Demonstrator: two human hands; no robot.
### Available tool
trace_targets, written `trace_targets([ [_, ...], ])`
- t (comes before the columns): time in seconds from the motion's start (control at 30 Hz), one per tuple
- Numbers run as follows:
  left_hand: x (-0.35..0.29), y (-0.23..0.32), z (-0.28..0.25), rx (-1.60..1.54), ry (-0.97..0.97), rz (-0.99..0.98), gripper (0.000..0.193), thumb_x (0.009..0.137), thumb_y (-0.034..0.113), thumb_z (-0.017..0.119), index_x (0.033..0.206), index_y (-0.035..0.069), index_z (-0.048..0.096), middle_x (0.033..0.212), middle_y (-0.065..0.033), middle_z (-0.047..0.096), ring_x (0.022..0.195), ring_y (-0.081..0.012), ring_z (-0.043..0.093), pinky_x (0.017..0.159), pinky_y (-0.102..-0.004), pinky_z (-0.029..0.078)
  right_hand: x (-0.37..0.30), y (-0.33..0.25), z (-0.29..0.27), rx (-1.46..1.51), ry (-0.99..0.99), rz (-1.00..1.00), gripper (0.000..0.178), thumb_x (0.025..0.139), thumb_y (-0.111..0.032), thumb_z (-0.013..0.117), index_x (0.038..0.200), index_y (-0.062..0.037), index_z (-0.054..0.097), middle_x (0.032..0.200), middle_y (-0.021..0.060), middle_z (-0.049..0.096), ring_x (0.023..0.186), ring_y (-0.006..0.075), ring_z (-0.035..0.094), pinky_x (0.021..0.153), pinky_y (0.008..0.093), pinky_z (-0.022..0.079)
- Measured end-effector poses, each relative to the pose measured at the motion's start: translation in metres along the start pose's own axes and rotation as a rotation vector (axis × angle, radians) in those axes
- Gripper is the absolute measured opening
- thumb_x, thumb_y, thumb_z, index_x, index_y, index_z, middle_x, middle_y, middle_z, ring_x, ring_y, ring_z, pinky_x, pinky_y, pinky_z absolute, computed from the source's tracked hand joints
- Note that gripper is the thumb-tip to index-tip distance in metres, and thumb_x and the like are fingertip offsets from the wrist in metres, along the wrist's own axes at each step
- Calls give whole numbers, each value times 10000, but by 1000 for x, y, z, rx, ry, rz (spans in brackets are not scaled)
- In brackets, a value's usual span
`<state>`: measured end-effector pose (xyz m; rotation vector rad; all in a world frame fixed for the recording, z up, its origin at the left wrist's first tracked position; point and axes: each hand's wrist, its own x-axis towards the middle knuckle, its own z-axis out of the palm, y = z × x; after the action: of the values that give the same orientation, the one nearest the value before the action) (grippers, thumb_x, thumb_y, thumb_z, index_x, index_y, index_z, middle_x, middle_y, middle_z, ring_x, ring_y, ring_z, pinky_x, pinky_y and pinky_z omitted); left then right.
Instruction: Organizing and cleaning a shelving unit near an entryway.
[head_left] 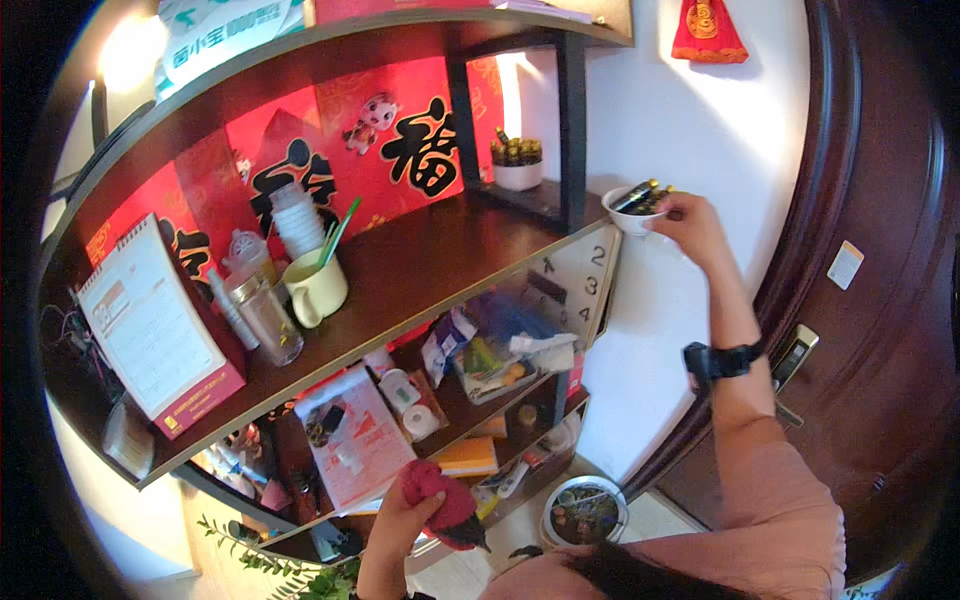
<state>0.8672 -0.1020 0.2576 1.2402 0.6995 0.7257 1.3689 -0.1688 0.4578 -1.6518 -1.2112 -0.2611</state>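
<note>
With its fingers closed on the rim, my right hand (690, 232) grips a small white bowl (632, 222) at the right end of the shelf unit. Several short dark tubes with gold ends (650, 198) lie in this bowl; their exact kind is hard to make out. My left hand (393, 522) is closed on a bunched dark-pink cloth (445, 508), low in front of the lower shelves. Behind the shelf post, a similar pale bowl (518, 176) holds more gold-and-dark pieces.
The dark brown shelf (420, 245) carries a cream mug (316, 287), a clear glass bottle (268, 325), stacked cups (296, 222) and a desk calendar (150, 315). Clutter fills the lower shelves. A round glass-topped pot (585, 512) stands below. A dark door (880, 300) is at right.
</note>
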Motion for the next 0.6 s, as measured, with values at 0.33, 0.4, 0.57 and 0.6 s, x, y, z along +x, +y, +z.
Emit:
trace_targets([
  [0.33,-6,-2,-20,-7,-95,7,449,816,45,673,1221,16,481,1091,-63,573,1014,-168,555,909,-314,455,-16,-130,66,216,-441,-45,168,674,-133,793,741,-39,672,723,10,633,679,91,557,636,241,448],
  [0.4,-6,4,-17,-23,-124,17,455,814,40,676,1224,16,480,1093,-67,575,1018,-168,556,908,-315,456,6,-141,97,197,-523,-52,175,689,-150,784,762,-27,682,707,25,635,668,101,560,627,240,447],
  [0.57,-26,8,-28,-5,-66,41,473,813,26,673,1242,16,475,1091,-64,579,1009,-167,565,906,-314,460,39,-168,204,265,-557,-75,247,551,-180,869,703,-54,721,704,52,664,663,138,593,634,291,474],
  [0.6,-31,11,-27,20,-59,42,479,812,21,672,1247,15,472,1089,-61,580,1006,-167,568,907,-314,461,47,-163,224,259,-550,-41,246,544,-182,871,690,-57,718,700,55,662,658,145,596,627,299,477],
])
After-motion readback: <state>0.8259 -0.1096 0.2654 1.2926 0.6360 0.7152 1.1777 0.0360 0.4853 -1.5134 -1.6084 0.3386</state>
